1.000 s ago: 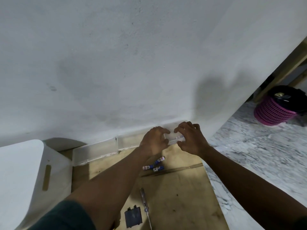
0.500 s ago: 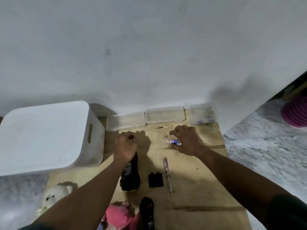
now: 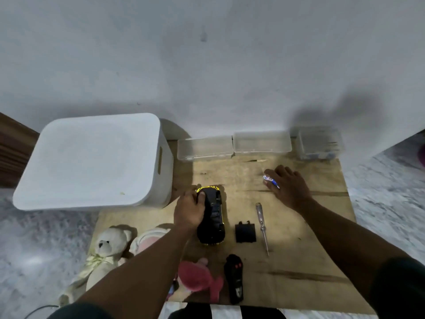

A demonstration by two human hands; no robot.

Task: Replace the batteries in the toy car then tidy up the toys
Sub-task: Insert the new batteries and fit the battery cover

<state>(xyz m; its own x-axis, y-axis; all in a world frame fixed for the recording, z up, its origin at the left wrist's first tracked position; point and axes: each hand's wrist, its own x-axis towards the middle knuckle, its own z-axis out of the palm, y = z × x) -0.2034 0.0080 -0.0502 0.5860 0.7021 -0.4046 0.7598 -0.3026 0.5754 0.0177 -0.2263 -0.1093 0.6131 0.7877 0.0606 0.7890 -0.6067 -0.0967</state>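
The left grip [image 3: 190, 210] curls round the upturned toy car [image 3: 212, 222] on the wooden board [image 3: 299, 261] — thumb on its underside. Right of the car, the right grip [image 3: 287, 187] pinches batteries [image 3: 271, 179] — past the battery cover [image 3: 245, 233] and screwdriver [image 3: 262, 226].

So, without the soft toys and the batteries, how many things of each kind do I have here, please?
Clear plastic boxes: 3
White storage box: 1
Toy car: 1
Remote control: 1
Screwdriver: 1
Black battery cover: 1
Total: 8
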